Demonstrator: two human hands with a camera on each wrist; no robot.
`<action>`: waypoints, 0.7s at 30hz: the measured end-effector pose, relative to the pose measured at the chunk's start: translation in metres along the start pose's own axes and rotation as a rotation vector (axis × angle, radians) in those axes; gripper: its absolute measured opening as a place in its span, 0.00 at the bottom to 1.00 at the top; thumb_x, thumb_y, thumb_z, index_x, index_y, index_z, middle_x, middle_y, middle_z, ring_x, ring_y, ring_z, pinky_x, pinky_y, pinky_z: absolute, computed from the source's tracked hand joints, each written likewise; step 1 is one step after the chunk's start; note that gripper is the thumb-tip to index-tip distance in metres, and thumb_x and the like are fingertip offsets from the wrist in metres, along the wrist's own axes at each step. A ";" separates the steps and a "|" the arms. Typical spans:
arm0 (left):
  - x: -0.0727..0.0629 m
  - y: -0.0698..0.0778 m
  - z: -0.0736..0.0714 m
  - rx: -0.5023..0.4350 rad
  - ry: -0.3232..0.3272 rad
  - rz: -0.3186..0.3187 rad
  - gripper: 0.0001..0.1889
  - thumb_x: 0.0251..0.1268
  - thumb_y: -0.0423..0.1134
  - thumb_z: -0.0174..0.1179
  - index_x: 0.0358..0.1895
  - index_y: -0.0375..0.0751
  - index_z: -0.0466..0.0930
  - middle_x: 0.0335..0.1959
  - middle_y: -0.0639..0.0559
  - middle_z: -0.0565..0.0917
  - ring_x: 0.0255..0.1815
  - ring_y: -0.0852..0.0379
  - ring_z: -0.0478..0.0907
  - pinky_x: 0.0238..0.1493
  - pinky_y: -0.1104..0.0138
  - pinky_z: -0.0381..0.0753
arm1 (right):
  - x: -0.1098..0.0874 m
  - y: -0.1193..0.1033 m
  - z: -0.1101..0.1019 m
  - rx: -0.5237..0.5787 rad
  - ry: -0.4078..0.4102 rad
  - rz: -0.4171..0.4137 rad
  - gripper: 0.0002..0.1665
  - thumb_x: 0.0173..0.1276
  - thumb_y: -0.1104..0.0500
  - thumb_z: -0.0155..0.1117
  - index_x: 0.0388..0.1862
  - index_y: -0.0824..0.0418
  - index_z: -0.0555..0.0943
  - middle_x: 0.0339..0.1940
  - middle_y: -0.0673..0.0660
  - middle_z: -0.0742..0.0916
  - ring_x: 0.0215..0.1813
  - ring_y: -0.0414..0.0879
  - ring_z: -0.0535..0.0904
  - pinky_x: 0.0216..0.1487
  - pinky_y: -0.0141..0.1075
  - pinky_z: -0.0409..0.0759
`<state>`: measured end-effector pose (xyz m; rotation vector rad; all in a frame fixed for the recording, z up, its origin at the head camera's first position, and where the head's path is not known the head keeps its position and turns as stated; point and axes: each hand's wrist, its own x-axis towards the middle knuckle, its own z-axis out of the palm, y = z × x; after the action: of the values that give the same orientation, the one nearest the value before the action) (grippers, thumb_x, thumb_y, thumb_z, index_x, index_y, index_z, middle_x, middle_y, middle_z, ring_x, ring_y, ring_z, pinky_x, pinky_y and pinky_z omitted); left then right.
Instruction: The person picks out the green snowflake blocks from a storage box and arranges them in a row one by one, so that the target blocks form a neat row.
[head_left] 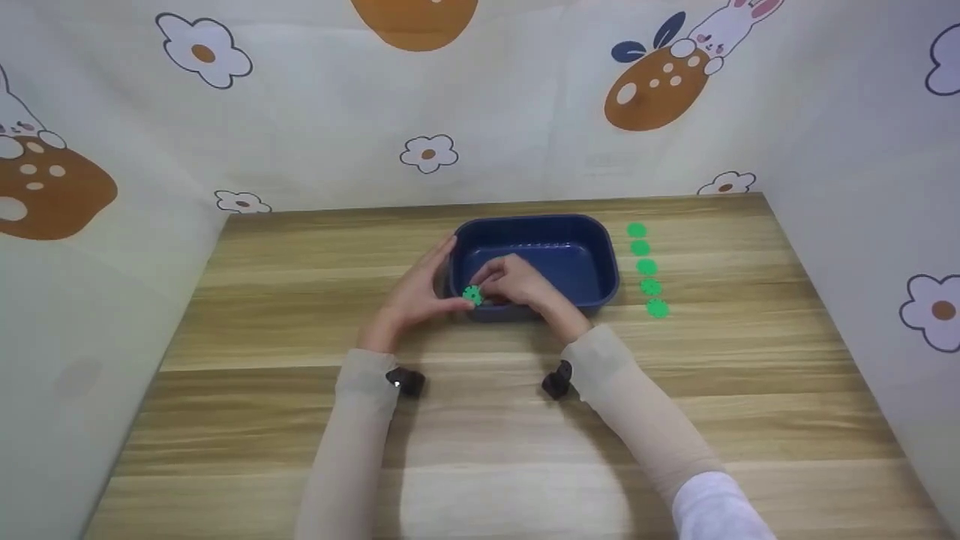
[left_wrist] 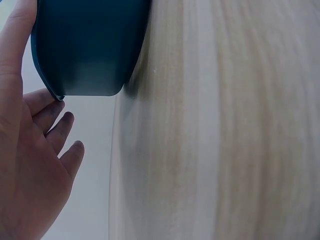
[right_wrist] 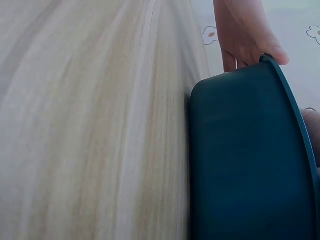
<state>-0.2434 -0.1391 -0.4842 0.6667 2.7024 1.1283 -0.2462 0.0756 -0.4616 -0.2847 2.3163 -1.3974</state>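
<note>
A dark blue plastic basin stands on the wooden table. My left hand grips its near left corner, thumb along the front rim and fingers at the left side. In the left wrist view the left fingers lie against the outside of the rim. Over the basin's near left part, my right hand has its fingers bent and pinches a green notched snowflake disc. The disc is close by the left thumb. Only a bit of the right hand shows behind the rim in the right wrist view.
Right of the basin, several green snowflake discs lie in a column, among them a far disc and a near disc. Patterned cloth walls enclose the wooden table at the back and sides.
</note>
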 end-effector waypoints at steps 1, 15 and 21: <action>0.000 0.000 0.000 0.003 -0.001 0.000 0.58 0.52 0.60 0.73 0.82 0.51 0.46 0.84 0.48 0.47 0.83 0.44 0.46 0.81 0.47 0.50 | 0.000 0.000 0.000 0.012 0.006 0.007 0.13 0.66 0.67 0.61 0.47 0.68 0.86 0.43 0.63 0.90 0.31 0.36 0.80 0.32 0.25 0.78; -0.001 0.002 0.000 -0.001 0.004 -0.045 0.58 0.51 0.58 0.74 0.81 0.54 0.46 0.84 0.49 0.48 0.84 0.47 0.46 0.81 0.46 0.51 | -0.007 -0.004 -0.016 0.125 0.101 -0.018 0.12 0.66 0.70 0.61 0.46 0.72 0.83 0.38 0.62 0.89 0.34 0.42 0.85 0.43 0.37 0.89; -0.001 0.003 0.000 -0.004 0.000 -0.052 0.57 0.52 0.59 0.73 0.81 0.55 0.46 0.84 0.50 0.48 0.84 0.47 0.46 0.82 0.47 0.50 | -0.017 -0.005 -0.030 0.167 0.127 -0.017 0.11 0.66 0.70 0.61 0.46 0.71 0.84 0.38 0.61 0.89 0.36 0.47 0.87 0.48 0.45 0.88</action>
<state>-0.2417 -0.1376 -0.4819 0.5919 2.7006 1.1209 -0.2447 0.1033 -0.4404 -0.1704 2.2828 -1.6500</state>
